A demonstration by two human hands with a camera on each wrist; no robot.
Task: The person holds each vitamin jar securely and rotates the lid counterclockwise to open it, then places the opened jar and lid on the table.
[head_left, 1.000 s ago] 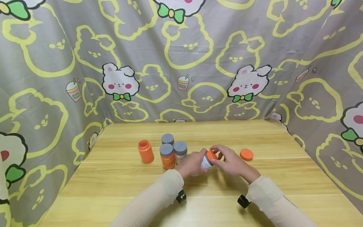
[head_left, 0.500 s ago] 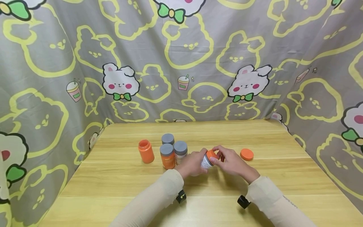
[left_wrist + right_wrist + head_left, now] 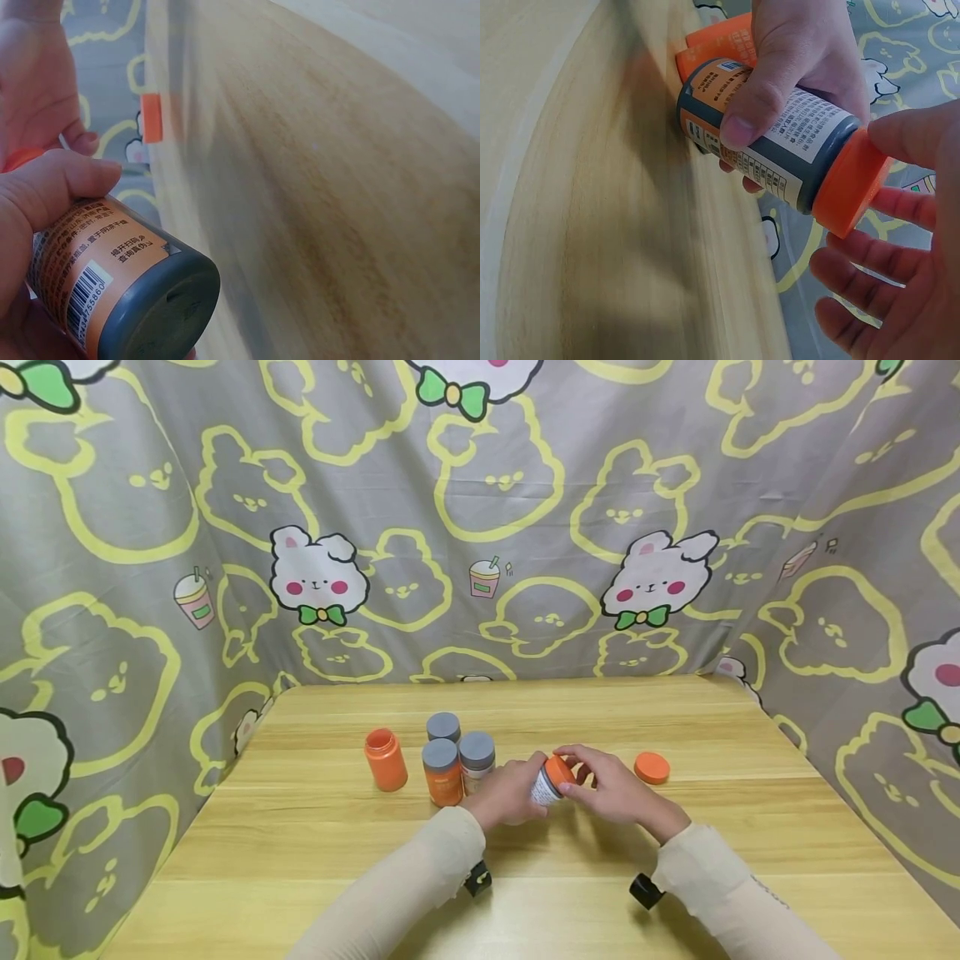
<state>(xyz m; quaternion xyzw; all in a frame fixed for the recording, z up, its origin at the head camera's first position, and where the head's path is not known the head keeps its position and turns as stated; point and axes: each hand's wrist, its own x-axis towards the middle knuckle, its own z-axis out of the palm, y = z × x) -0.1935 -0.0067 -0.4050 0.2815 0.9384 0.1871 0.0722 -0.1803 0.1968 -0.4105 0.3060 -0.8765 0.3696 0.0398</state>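
Note:
My left hand (image 3: 513,793) grips a dark grey supplement bottle (image 3: 810,127) round its body, thumb across the label. The bottle is tilted above the table, its base (image 3: 169,307) facing the left wrist camera. An orange lid (image 3: 851,184) sits on its upper end. My right hand (image 3: 611,785) pinches that lid between thumb and fingers, while its other fingers hang beside it. Whether the lid is fully threaded cannot be told. Left of the hands stand three bottles with grey lids: one orange bottle (image 3: 444,785), one labelled bottle (image 3: 477,756) and a rear bottle (image 3: 443,727).
An orange bottle without a lid (image 3: 387,766) stands further left, its mouth showing. A loose orange lid (image 3: 652,768) lies right of my right hand. The wooden table (image 3: 315,860) ends at a patterned curtain (image 3: 480,610) behind and on both sides.
The right hand's fingers close in on the orange lid, then spread round it again. The left hand keeps the bottle in nearly the same place. Everything else stays put.

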